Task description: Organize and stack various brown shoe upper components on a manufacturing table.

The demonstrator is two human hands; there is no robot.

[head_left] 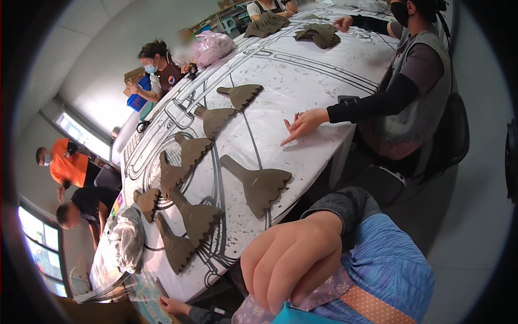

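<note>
Nearest the camera is the person's right hand [291,264], a loosely curled fist over a blue striped sleeve [388,264] with a dark cuff pushed up the forearm. The fingers fold inward and downward; the grip looks closed, but whether anything sits inside it cannot be told, since only the backs of the fingers show. It hangs just off the near edge of the counter [302,81], touching nothing on it. The left hand is not clearly seen.

The closest thing to that fist is a flat fan-shaped clay piece [259,183]: brown, matte, with a narrow handle-like stem and a wide scalloped lower edge. It lies flat on the counter, apart from the hand. More pieces of the same shape [197,216] lie in a curved row to the left, some overlapping at their edges, and others [240,94] run farther up the counter.

The counter is covered with white sheeting printed with dark looping lines and smudged with grey. A crumpled clear plastic bag [127,237] sits at its left end. Across the counter, another person's hand [302,124] rests fingers spread on the sheeting, in a black sleeve. Stacks of darker pieces [318,33] lie at the far end, beside a pink bag [210,46].
</note>
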